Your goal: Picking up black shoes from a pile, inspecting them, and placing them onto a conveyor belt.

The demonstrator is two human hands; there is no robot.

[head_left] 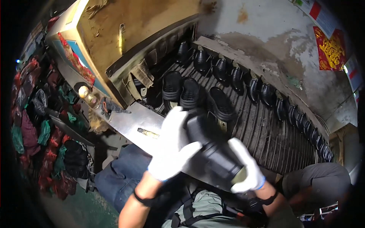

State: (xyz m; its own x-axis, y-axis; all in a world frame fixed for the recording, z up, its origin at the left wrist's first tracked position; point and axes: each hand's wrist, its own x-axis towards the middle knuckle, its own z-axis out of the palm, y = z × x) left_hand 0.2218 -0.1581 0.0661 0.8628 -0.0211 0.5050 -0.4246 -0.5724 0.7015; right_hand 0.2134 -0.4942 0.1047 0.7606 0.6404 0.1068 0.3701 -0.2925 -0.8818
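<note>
A black shoe (213,150) is held aslant over the near edge of the conveyor, between my two white-gloved hands. My left hand (173,142) grips its far left end, the thumb lying along the near side and the fingers partly hidden. Around the other end, where an olive-tan part (239,176) shows, my right hand (248,167) is closed with its thumb toward me. Just beyond, three black shoes, among them a middle one (190,92), lie on the slats with ridged soles upward. Left of my left hand, a metal ledge (131,123) bears a small slim yellowish-and-black item (148,133).
Glossy black shoes (220,69) line the far side of the slatted conveyor (262,136). A wooden cabinet (125,34) rises at the back left. Red and green plastic-wrapped bundles (45,133) stand at far left. Another person's grey-clad leg (319,182) is at right.
</note>
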